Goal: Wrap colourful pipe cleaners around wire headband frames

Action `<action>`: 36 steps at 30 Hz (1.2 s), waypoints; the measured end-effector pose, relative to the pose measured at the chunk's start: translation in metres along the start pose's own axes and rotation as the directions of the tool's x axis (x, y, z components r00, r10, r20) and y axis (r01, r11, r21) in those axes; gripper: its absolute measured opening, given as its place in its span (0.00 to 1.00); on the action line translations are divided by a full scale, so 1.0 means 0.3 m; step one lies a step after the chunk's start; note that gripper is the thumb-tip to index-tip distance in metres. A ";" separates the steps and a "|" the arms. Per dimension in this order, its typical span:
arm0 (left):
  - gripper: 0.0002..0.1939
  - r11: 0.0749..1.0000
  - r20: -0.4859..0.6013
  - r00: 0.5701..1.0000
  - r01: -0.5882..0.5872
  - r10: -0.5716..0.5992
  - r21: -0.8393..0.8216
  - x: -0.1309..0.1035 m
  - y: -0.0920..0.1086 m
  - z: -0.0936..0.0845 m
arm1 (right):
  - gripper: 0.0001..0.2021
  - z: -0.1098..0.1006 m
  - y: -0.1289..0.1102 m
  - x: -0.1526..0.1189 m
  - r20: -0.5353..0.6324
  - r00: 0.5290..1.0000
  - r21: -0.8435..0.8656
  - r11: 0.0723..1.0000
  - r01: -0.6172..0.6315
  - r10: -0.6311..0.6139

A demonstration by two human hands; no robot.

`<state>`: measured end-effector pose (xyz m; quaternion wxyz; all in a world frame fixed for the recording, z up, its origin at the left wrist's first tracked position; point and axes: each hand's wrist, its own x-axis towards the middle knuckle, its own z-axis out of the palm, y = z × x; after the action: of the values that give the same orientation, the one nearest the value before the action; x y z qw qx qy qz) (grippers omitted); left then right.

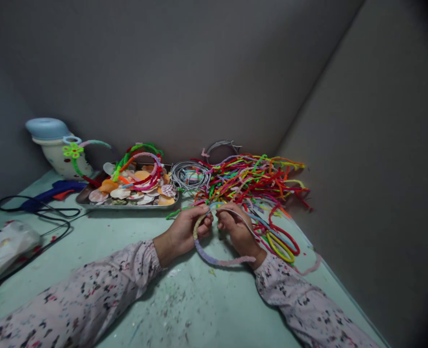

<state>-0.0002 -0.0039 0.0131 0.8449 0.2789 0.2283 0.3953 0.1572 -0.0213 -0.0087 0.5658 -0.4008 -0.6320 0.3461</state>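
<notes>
From where I stand, the fuzzy band (203,254) is up above the counter (231,309), held between the person's two hands, its curve running from yellowish through lavender to a pink end hanging by the right wrist. The left hand (184,229) has fingers and thumb closed on the yellowish stretch; the right hand (237,236) is pinched close beside it, gripping a pale blue strand (218,204) at the top, though the fingertips partly hide just how. A thin pale wire (249,222) passes over the back of that right hand. Taking the band as the middle of the dial, red and yellow loops (281,247) lie at three o'clock, and a big tangled heap of bright pipe cleaners (250,181) spreads at one. At eleven sits a coil of grey wire (173,175). At ten there's a metal tray (126,208) filled with seashells (121,193), colourful fuzzy hoops (158,169) resting on top, and farther out a blue-lidded bottle (56,154) beside a green fuzzy flower (73,151). Between nine and ten lies a blue tool (66,185), near a looping black cord (63,218); out at nine, a crumpled plastic bag (12,246).
</notes>
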 end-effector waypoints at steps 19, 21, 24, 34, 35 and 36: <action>0.09 0.990 -0.034 0.990 0.137 -0.136 0.039 -0.002 0.005 0.020 | 0.11 -0.003 -0.009 -0.001 -0.029 0.999 -0.001 0.999 -0.041 0.041; 0.09 0.991 -0.050 0.991 0.127 -0.124 0.041 0.000 0.000 0.017 | 0.10 -0.002 -0.010 0.002 -0.039 0.999 0.011 0.999 -0.036 0.036; 0.07 0.995 -0.073 0.996 0.051 -0.045 0.080 0.001 -0.010 0.017 | 0.10 0.000 -0.009 0.008 -0.071 0.997 0.009 0.999 -0.040 0.040; 0.07 0.842 -0.106 0.921 -0.291 0.375 0.455 -0.013 -0.019 0.018 | 0.12 0.002 -0.013 0.015 -0.145 0.987 -0.074 0.994 -0.082 0.071; 0.07 0.814 -0.104 0.910 -0.303 0.402 0.496 -0.015 -0.018 0.021 | 0.12 0.002 -0.017 0.016 -0.147 0.986 -0.084 0.992 -0.089 0.076; 0.07 0.786 -0.101 0.899 -0.314 0.427 0.533 -0.016 -0.018 0.023 | 0.12 0.002 -0.020 0.017 -0.149 0.986 -0.093 0.991 -0.094 0.080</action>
<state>0.0042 -0.0127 0.0155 0.6177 0.4843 0.3541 0.5084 0.1558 -0.0193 -0.0012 0.5737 -0.4800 -0.5877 0.3084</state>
